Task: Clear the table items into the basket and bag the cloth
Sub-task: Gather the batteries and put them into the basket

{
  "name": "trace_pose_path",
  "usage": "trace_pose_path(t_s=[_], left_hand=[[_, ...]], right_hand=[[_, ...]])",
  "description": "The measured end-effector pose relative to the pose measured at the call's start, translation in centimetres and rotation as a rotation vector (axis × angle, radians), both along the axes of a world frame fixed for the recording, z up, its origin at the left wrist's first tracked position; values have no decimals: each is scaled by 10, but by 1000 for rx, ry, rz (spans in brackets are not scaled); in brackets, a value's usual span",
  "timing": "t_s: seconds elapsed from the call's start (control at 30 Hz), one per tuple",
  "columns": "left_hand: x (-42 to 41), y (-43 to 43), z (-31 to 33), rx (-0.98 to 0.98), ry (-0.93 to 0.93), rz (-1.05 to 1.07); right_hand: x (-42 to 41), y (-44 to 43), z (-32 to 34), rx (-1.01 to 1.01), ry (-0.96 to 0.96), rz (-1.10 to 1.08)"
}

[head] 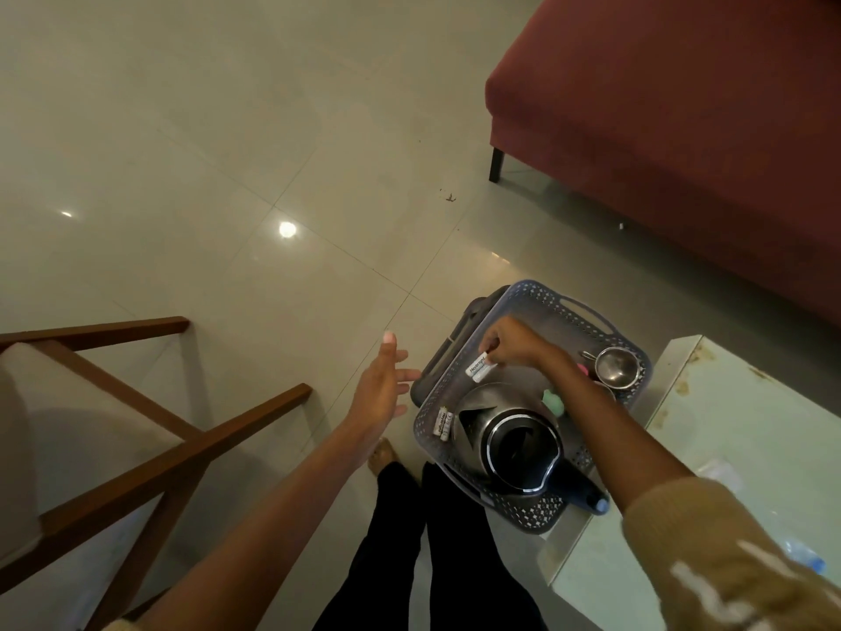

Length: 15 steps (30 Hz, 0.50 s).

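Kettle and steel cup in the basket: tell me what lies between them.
Head view: the right forearm crosses between kettle and steel cup, partly hiding a small green item and a pink one.

Right hand (509, 343) is over the basket (546, 297), pinching white batteries (478, 370) (a second battery pair (443, 423) lies beside the kettle (514, 444)); left hand (382, 389) hovers spread-fingered just outside the rim.
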State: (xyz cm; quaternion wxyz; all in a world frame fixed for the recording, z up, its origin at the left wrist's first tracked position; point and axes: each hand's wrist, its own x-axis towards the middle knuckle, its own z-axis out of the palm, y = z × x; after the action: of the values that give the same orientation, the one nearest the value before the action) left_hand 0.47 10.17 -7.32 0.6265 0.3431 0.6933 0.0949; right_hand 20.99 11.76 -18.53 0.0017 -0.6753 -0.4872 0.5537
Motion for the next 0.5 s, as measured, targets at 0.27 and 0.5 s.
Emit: trace_pose_path(t_s=[0.27, 0.5], left_hand=[[1, -11, -7, -76, -21, -22], [-5, -7, -10, -71, -7, -16]], right_hand=[[-25, 6, -76, -70, -155, 129], [-24, 5, -82, -63, -195, 155]])
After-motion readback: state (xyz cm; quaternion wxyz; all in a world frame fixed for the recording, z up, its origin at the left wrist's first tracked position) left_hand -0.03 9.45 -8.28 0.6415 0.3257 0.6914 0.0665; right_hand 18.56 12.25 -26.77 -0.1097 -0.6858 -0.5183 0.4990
